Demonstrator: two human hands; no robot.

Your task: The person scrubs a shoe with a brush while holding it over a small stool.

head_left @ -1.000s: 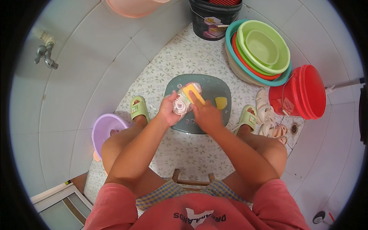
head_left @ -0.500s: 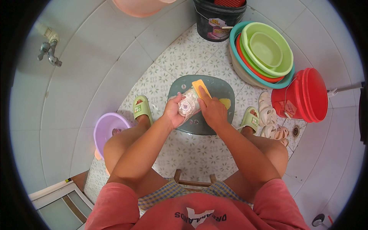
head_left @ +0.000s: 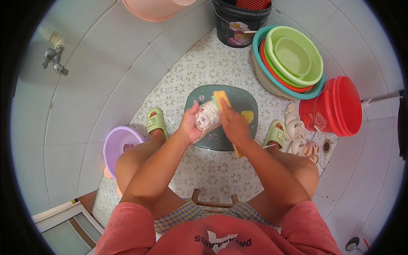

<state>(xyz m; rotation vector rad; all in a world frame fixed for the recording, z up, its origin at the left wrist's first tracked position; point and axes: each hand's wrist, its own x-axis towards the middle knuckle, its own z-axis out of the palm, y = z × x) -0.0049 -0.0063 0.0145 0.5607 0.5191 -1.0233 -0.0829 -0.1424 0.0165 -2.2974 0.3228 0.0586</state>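
Observation:
My left hand (head_left: 191, 122) is wrapped round a pale pinkish shoe (head_left: 205, 119) with a round, shiny ornament on its upper. In my right hand (head_left: 234, 127) is a yellow scrubbing brush (head_left: 222, 98), its long handle running back under the palm. The brush's greenish-white bristles touch the far right part of the shoe. Below both hands is a grey-green, rounded-square plastic piece (head_left: 236, 94), wet and dotted with foam; whether it is a basin or a stool top, I cannot tell. A yellow lump (head_left: 247, 115), soap-like, lies on its right side.
A purple basin (head_left: 111, 142) stands by my left leg. Stacked basins (head_left: 316, 70), a red bucket (head_left: 331, 106) and a black bucket (head_left: 238, 27) line the back and right. Pale sandals (head_left: 294, 127) lie by my right foot near a floor drain (head_left: 326, 146). A tap (head_left: 54, 59) juts from the left wall.
My right hand and the brush have shifted slightly, with the brush handle now showing below the hand. The left hand keeps its hold on the shoe. The whole view has moved a little.

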